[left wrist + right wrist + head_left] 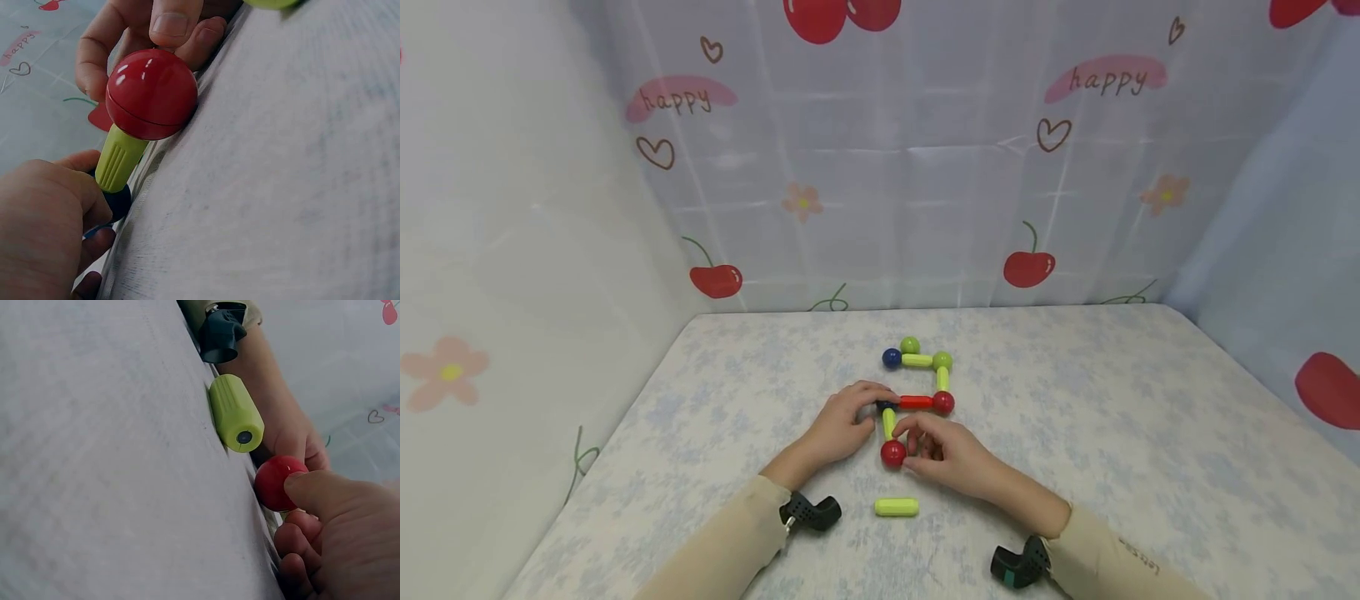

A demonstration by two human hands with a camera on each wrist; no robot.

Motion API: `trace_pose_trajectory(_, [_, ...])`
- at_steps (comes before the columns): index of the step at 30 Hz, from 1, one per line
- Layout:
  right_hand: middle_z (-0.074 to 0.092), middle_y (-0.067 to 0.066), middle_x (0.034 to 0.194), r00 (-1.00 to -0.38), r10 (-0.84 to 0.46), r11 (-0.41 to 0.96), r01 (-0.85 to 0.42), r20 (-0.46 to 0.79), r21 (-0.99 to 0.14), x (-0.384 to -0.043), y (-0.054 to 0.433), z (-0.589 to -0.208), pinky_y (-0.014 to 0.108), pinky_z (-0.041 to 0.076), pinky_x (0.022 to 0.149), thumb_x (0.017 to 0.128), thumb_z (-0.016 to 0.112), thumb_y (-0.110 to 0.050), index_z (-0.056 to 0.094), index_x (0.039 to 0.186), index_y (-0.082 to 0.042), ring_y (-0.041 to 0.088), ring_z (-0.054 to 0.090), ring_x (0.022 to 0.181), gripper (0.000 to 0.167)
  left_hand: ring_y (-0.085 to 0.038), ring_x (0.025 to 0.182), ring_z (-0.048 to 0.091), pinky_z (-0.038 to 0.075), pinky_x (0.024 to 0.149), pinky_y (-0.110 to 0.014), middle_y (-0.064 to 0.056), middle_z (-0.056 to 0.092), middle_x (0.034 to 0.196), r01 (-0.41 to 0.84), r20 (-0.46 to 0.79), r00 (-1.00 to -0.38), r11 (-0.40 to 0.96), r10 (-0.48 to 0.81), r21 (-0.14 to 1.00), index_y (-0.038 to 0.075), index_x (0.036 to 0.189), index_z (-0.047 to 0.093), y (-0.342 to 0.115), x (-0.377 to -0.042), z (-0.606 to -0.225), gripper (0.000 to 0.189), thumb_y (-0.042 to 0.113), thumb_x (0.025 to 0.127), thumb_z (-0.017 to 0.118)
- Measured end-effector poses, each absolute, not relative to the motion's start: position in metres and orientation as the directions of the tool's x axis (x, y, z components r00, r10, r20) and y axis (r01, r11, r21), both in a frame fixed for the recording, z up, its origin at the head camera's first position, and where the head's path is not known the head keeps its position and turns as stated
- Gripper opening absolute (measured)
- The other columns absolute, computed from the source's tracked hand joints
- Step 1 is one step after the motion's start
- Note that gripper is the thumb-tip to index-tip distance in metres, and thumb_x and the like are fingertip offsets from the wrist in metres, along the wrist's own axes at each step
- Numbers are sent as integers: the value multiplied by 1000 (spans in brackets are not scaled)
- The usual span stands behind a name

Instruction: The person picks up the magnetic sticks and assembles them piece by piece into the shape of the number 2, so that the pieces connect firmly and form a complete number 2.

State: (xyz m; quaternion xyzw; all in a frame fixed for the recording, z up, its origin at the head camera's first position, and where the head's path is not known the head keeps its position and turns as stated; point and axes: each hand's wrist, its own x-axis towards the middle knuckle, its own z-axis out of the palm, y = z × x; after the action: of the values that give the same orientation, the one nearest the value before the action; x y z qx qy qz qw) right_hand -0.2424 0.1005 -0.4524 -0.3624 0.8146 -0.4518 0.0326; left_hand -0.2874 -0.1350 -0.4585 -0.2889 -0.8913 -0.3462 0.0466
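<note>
A chain of magnetic balls and rods lies on the table. At its left bend my left hand [847,421] holds a dark blue ball [119,203], mostly covered by the fingers. A yellow-green rod [120,159] runs from that ball towards me to a red ball [152,94]. My right hand [951,454] has its thumb against this red ball, fingers curled beside it and the rod. A red rod [916,402] joins the held blue ball to another red ball [943,402] on the right. Nearer me lies a loose yellow-green rod [897,507].
Farther back, a yellow-green rod [942,380] leads to a green ball [942,361]. Another yellow-green rod [917,360] links it to a dark blue ball [892,358]. One more green ball [910,345] sits just behind. Patterned curtains surround the table [737,358].
</note>
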Motion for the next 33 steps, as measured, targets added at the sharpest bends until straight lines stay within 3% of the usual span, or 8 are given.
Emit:
trace_pose_trajectory(7, [60, -3, 81, -736, -631, 315, -534, 247, -785, -241, 101, -451, 19, 44, 58, 94, 71, -20, 63, 97, -16, 5, 50, 65, 10, -18, 132, 52, 40, 109, -49, 6, 60, 136, 516, 264, -847, 591, 462, 620, 32, 126, 67, -134, -286, -456, 31, 17, 100, 58])
trace_pose_trajectory(11, [58, -8, 77, -663, -713, 302, -585, 229, -753, -238, 102, -449, 17, 42, 57, 94, 72, -28, 62, 90, -21, 0, 48, 63, 12, -19, 132, 52, 39, 109, -52, 5, 60, 136, 527, 273, -840, 584, 470, 618, 31, 125, 67, -134, -285, -455, 26, 29, 99, 63])
trace_pose_trajectory(16, [56, -12, 79, -555, -810, 338, -706, 190, -623, -236, 102, -446, 13, 38, 61, 88, 75, -44, 64, 90, -29, -4, 45, 67, 19, -18, 131, 53, 40, 108, -51, 5, 61, 135, 542, 290, -831, 575, 474, 613, 30, 124, 67, -134, -285, -455, 27, 28, 98, 65])
trace_pose_trajectory(22, [55, -11, 78, -509, -830, 333, -779, 227, -532, -236, 101, -446, 11, 36, 63, 87, 77, -42, 65, 91, -29, -5, 43, 69, 19, -18, 131, 53, 40, 108, -51, 5, 60, 135, 543, 291, -830, 570, 476, 617, 30, 124, 67, -134, -286, -457, 27, 27, 98, 65])
trace_pose_trajectory(25, [55, -11, 78, -508, -831, 321, -771, 228, -549, -237, 101, -446, 12, 37, 63, 87, 77, -40, 65, 90, -28, -4, 44, 69, 17, -18, 131, 53, 40, 109, -50, 5, 60, 135, 543, 288, -829, 569, 479, 617, 30, 124, 66, -135, -288, -457, 27, 27, 98, 65])
trace_pose_trajectory(29, [57, -9, 77, -533, -824, 268, -668, 195, -694, -240, 106, -444, 14, 40, 61, 90, 76, -32, 65, 91, -23, -3, 46, 66, 14, -18, 131, 53, 39, 109, -51, 4, 61, 135, 545, 289, -828, 566, 481, 619, 30, 124, 67, -135, -287, -457, 26, 28, 98, 65])
trace_pose_trajectory(33, [58, -6, 74, -601, -775, 245, -571, 196, -784, -247, 118, -439, 18, 41, 56, 91, 75, -26, 63, 92, -18, 0, 47, 63, 15, -19, 131, 53, 40, 109, -51, 4, 61, 134, 545, 291, -826, 557, 482, 627, 29, 124, 67, -134, -286, -457, 26, 28, 97, 66])
